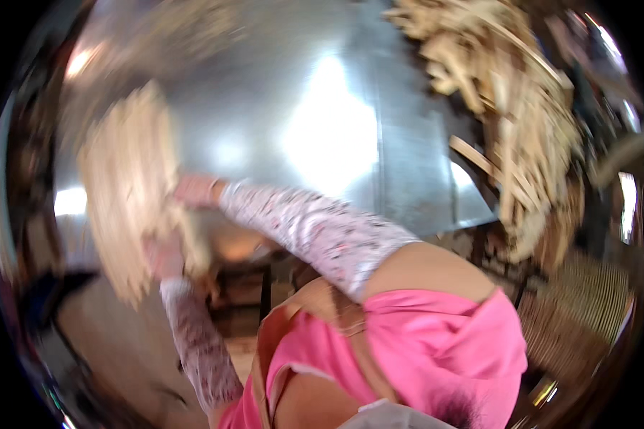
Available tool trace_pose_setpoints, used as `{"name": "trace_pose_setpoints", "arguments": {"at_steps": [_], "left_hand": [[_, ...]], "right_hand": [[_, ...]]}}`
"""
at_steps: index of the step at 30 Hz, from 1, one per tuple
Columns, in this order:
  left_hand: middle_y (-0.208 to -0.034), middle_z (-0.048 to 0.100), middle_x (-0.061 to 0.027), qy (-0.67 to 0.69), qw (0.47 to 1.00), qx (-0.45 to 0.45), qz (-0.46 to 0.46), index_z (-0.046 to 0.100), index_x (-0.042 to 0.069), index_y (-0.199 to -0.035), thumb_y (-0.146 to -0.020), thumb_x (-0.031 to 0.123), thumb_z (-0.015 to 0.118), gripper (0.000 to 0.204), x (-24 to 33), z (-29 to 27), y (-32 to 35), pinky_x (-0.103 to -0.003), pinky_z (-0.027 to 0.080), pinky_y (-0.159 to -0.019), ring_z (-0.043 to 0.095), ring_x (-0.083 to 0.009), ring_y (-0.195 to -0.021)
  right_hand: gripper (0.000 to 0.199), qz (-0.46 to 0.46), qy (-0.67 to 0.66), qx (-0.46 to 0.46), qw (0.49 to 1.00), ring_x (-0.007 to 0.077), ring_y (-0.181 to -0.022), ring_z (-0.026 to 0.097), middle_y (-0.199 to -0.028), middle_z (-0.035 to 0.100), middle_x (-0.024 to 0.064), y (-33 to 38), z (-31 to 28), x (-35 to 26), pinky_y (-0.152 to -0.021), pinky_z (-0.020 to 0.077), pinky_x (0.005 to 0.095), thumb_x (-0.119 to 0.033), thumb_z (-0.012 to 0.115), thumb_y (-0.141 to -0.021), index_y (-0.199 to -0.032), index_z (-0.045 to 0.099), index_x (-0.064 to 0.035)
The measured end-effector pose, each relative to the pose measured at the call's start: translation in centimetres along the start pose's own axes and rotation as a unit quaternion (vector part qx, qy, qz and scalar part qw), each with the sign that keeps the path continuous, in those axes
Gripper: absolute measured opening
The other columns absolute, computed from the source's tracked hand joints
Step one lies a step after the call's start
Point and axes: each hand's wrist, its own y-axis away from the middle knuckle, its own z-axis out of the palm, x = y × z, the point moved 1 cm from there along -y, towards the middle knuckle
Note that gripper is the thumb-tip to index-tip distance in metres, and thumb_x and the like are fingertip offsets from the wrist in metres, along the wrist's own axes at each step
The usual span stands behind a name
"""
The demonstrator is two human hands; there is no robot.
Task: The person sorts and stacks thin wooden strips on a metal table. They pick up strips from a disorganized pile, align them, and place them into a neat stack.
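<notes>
At 9 o'clock by the metal table (265, 93), the bunched wood sticks (129, 179) meet my L hand (166, 256) and R hand (197, 191), two contact pts prob. to hold them even; fingers blurred, can't tell if closed. Loose pile (526, 129), 2 o'clock, prob. apart for elbow room.

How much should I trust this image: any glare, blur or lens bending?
In the head view, white glare washes out part of the metal tabletop; the left hand, right hand and wooden strips look smeared, apparently by motion; the wood pile at right looks sharper; the scene bends toward a black rim.
</notes>
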Motion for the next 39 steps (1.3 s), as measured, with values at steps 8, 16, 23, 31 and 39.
{"name": "trace_pose_setpoints", "arguments": {"at_steps": [8,16,23,31,39], "left_hand": [[-0.162,0.045,-0.0287,-0.077,0.993,0.062,-0.058,0.046,-0.001,-0.157,-0.093,0.053,0.075,0.089,6.2,-1.4,0.7,-0.047,0.039,-0.124,0.047,-0.0432,-0.145],[-0.152,0.056,-0.0241,0.244,0.906,-0.081,0.337,0.047,-0.003,-0.154,-0.099,0.024,0.076,0.068,35.5,5.9,5.4,-0.039,0.044,-0.119,0.054,-0.0317,-0.142],[-0.143,0.055,-0.012,0.6,0.488,-0.617,0.148,0.043,0.006,-0.156,-0.095,0.022,0.08,0.073,59.2,14.2,25.9,-0.046,0.048,-0.109,0.055,-0.0302,-0.129],[-0.087,0.061,-0.0055,0.557,0.655,-0.511,0.018,0.06,0.0,-0.124,-0.098,0.012,0.07,0.03,65.9,10.6,28.8,-0.032,0.058,-0.067,0.063,-0.017,-0.074],[-0.085,0.06,-0.0062,0.584,0.698,-0.411,0.046,0.059,-0.004,-0.126,-0.097,0.029,0.068,0.044,64.6,10.0,27.8,-0.032,0.055,-0.064,0.061,-0.0156,-0.07]], "right_hand": [[0.052,0.513,0.043,0.113,0.85,0.0408,-0.131,0.06,-0.14,0.065,0.0248,39.3,-27.7,2.8,-0.113,0.0474,0.0484,-0.024,0.063,-0.095,-0.142,0.062,-0.0006],[0.036,0.669,0.305,0.103,0.67,0.0371,-0.102,0.074,-0.109,0.076,0.0165,73.8,-39.4,6.0,-0.093,0.0582,0.0524,-0.013,0.067,-0.088,-0.124,0.071,-0.0104],[0.053,0.412,0.076,0.284,0.862,0.0397,-0.108,0.072,-0.116,0.074,0.022,59.2,-43.5,-1.5,-0.091,0.0566,0.0536,-0.053,0.06,-0.099,-0.129,0.065,-0.0095],[0.043,0.657,0.421,0.252,0.572,0.0391,-0.113,0.068,-0.115,0.073,0.017,98.2,-47.2,0.6,-0.098,0.0552,0.0502,-0.022,0.077,-0.082,-0.12,0.071,-0.0044],[0.057,0.633,0.218,0.049,0.741,0.0327,-0.107,0.071,-0.106,0.073,0.0159,78.8,-45.6,-0.7,-0.094,0.0566,0.0465,-0.058,0.071,-0.088,-0.112,0.075,-0.0071]]}}
